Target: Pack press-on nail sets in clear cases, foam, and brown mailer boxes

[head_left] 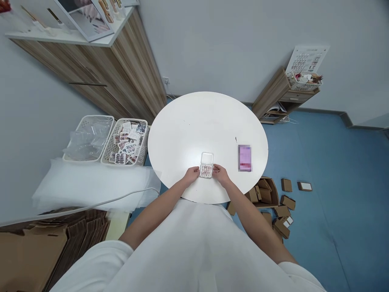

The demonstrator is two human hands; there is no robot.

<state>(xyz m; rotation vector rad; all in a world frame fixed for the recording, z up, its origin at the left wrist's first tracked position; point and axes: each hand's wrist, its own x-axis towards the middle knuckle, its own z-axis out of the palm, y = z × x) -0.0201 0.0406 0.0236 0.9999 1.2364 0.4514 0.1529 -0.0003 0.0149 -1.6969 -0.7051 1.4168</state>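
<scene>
A small clear plastic case (206,172) with its lid (207,158) raised lies at the near part of the white round table (200,121). Rows of pinkish press-on nails (206,168) show inside it. My left hand (192,174) grips the case's left edge with bent fingers. On the opposite edge, my right hand (221,174) holds it between thumb and fingers. To the right on the same table lies a blurred pink-purple rectangular item (244,158), apart from both hands.
Left of the table stand a white basket (107,156) of nail cards and another basket (83,158) with clear plastic bags. White sheets (91,182) lie nearer me. Brown boxes (281,211) are on the blue floor at right. A cabinet (133,61) rises behind.
</scene>
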